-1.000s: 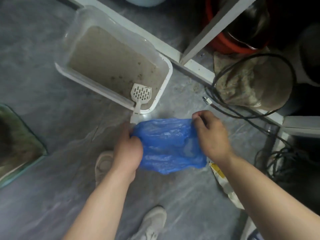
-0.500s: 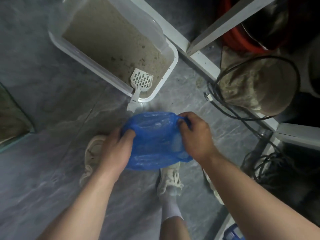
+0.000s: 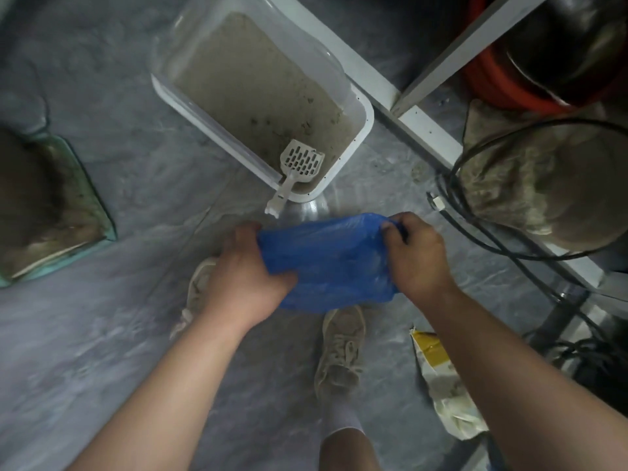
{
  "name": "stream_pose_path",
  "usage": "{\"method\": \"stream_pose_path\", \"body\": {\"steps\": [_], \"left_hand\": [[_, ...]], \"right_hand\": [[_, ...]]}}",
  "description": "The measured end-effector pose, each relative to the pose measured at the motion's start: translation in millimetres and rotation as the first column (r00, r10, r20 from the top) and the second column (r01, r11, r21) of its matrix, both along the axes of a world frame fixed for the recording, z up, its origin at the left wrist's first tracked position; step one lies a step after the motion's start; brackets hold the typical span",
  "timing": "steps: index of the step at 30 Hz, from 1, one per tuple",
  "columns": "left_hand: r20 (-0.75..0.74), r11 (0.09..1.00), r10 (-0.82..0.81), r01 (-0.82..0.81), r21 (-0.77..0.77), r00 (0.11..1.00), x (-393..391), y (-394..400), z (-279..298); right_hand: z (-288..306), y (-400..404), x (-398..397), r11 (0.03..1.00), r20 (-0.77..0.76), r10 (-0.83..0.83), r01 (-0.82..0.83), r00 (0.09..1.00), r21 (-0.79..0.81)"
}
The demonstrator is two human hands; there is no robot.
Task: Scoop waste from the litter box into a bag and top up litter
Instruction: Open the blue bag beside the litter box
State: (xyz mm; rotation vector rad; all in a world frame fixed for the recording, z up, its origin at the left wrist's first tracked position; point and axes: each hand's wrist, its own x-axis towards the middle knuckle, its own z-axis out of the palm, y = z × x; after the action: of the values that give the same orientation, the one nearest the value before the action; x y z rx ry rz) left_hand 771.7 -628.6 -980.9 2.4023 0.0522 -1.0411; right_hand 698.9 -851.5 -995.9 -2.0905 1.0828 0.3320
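A blue plastic bag [image 3: 328, 260] hangs stretched between my two hands above the floor. My left hand [image 3: 243, 270] grips its left edge and my right hand [image 3: 416, 253] pinches its right edge. Just beyond the bag stands the white litter box [image 3: 363, 130], filled with grey-brown litter with dark bits near its close end. A white slotted scoop [image 3: 299, 164] lies in the box's near corner, its handle sticking out over the rim toward the bag.
A yellow and white litter sack [image 3: 445, 385] lies on the floor at the right. Black cables [image 3: 475, 229] loop by a white shelf frame [image 3: 418, 120]. A glass tank [image 3: 51, 212] stands left. My shoes [image 3: 339, 348] are under the bag.
The view has swung so the litter box sits more central. My hands have drawn the bag wider apart, and my right foot has stepped forward.
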Motion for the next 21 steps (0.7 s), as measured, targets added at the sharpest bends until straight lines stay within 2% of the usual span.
{"method": "stream_pose_path", "body": {"steps": [5, 7, 10, 16, 19, 21], "left_hand": [[0.022, 0.986, -0.114, 0.111, 0.126, 0.993, -11, -41, -36], [0.016, 0.993, 0.025, -0.027, 0.117, 1.0, -14, -51, -54], [-0.037, 0.96, 0.265, -0.26, 0.104, 0.963, -19, -63, -74], [-0.051, 0.945, 0.326, -0.324, 0.048, 0.944, -38, -85, -92], [-0.114, 0.935, 0.354, -0.349, 0.063, 0.928, -39, -95, -107], [-0.142, 0.929, 0.37, -0.364, 0.062, 0.918, -37, -103, -116]], "right_hand": [[-11, -10, -17, 0.991, 0.039, 0.117, -0.119, 0.992, 0.059], [-19, -20, -22, 0.991, 0.026, 0.127, -0.128, 0.992, 0.028], [-33, -40, -29, 0.994, 0.022, 0.103, -0.102, 0.994, -0.043], [-53, -71, -30, 0.989, -0.069, 0.144, -0.146, 0.987, -0.023], [-61, -81, -26, 0.937, -0.129, 0.271, -0.292, 0.954, -0.191], [-61, -84, -23, 0.82, -0.152, 0.404, -0.431, 0.902, -0.377]]}}
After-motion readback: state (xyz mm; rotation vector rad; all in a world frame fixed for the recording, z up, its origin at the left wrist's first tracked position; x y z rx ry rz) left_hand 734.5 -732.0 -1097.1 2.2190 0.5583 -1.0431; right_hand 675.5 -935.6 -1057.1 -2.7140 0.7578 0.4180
